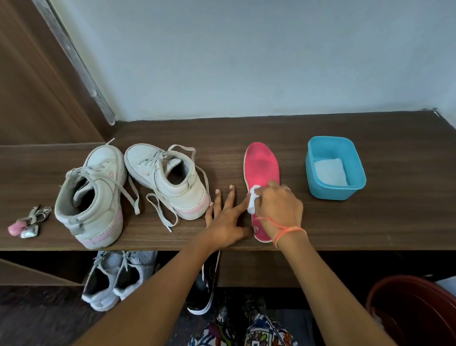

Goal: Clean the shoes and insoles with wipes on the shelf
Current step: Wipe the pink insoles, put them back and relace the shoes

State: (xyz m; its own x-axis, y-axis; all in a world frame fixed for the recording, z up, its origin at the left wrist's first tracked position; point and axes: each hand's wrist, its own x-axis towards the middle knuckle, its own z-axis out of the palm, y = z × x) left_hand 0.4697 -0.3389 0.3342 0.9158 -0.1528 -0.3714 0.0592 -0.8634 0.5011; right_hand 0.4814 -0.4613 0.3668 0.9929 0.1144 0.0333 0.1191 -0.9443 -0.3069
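Nearest the lens: knees in bright patterned fabric [261, 342], two bare forearms reaching up from there to the dark wood-grain shelf [380, 210]. Right hand [280, 206], orange thread at the wrist, closed around a small crumpled white wipe [253, 201] and pressing it onto the middle of the long pink foam insole [261, 165], which lies flat on the shelf with its toe pointing to the wall and its heel at the front edge. Left hand [225, 221] open, fingers spread and flat on the wood, thumb side touching the insole's heel end, probably as a stop against sliding under the rubbing. Just right of the insole, a blue plastic tub [333, 192] holding a folded white stack, apparently the spare wipes, placed within easy reach of the wiping hand. Left of the hands, two white high-top trainers with pale pink heel trim [164, 179], laces loose and trailing, openings turned to the camera; likely waiting their turn. No second insole visible. Further left, a small pink and silver trinket [26, 225] near the shelf's edge. Beneath the shelf, a pale grey pair of shoes [114, 278]; at lower right, a dark red bucket [421, 321]. Judged stage: insole wiping in hand, shoes not yet touched.
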